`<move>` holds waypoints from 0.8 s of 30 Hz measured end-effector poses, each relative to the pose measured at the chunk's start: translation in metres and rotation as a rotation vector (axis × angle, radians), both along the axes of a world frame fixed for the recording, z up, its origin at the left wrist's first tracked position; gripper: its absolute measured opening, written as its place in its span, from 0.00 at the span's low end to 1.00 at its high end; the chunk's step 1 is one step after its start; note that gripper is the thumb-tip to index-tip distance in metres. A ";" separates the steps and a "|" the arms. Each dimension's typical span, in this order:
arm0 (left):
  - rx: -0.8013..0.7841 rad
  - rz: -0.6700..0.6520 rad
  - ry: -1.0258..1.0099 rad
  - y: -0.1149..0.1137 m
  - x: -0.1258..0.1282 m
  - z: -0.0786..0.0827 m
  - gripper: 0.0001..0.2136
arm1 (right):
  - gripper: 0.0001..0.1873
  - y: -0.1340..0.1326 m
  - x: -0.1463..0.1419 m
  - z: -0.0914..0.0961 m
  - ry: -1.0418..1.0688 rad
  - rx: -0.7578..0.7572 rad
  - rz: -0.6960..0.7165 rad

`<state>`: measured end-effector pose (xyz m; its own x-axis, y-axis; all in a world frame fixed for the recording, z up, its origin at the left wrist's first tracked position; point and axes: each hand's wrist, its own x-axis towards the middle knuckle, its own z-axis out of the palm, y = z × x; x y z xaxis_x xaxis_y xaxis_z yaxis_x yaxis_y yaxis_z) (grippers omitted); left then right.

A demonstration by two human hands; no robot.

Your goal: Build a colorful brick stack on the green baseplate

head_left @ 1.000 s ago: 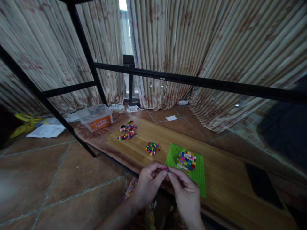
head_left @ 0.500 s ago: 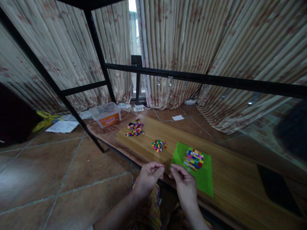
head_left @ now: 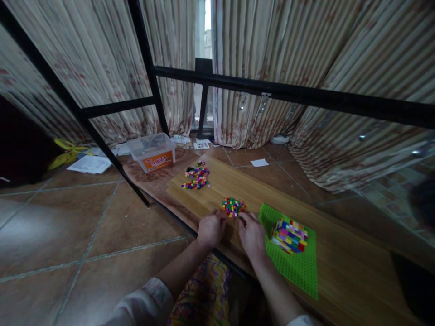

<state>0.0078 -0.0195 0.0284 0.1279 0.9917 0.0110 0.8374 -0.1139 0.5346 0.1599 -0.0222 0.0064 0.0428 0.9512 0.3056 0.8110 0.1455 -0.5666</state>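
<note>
My left hand (head_left: 211, 230) is closed, fingertips pinched together just in front of a small pile of mixed building bricks (head_left: 233, 207). What lies between those fingertips is too small to make out. At the right front edge of the same pile, my right hand (head_left: 252, 233) is closed too, thumb and index finger together; a dark speck shows at their tips, too small to name. Right of this hand lies a green studded baseplate (head_left: 295, 274). On it stands a block built of many coloured bricks (head_left: 291, 236).
The wooden board (head_left: 234, 176) also bears another heap of bricks (head_left: 197, 176) at its far left and a dark flat object (head_left: 413, 280) at the right. A clear plastic box (head_left: 152, 154) with an orange label stands beyond. A black metal frame (head_left: 292, 90) crosses ahead of curtains.
Both hands have moved forward, from the board's near edge to the small brick pile. The view has shifted a little, so the baseplate and built block appear further right and lower.
</note>
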 end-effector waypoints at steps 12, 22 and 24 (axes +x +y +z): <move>0.047 -0.022 -0.091 0.005 -0.002 -0.009 0.08 | 0.08 0.006 -0.008 0.000 -0.172 -0.054 0.063; 0.082 0.019 -0.526 -0.018 -0.004 -0.006 0.10 | 0.07 -0.020 -0.008 0.018 -0.005 0.010 0.165; 0.008 0.005 -0.635 -0.026 -0.001 -0.004 0.12 | 0.08 -0.032 -0.009 0.023 0.070 0.004 0.184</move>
<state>0.0066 -0.0458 0.0243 0.0889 0.9919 0.0907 0.3576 -0.1168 0.9266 0.1513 -0.0546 0.0293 -0.1100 0.9438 0.3116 0.7294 0.2896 -0.6198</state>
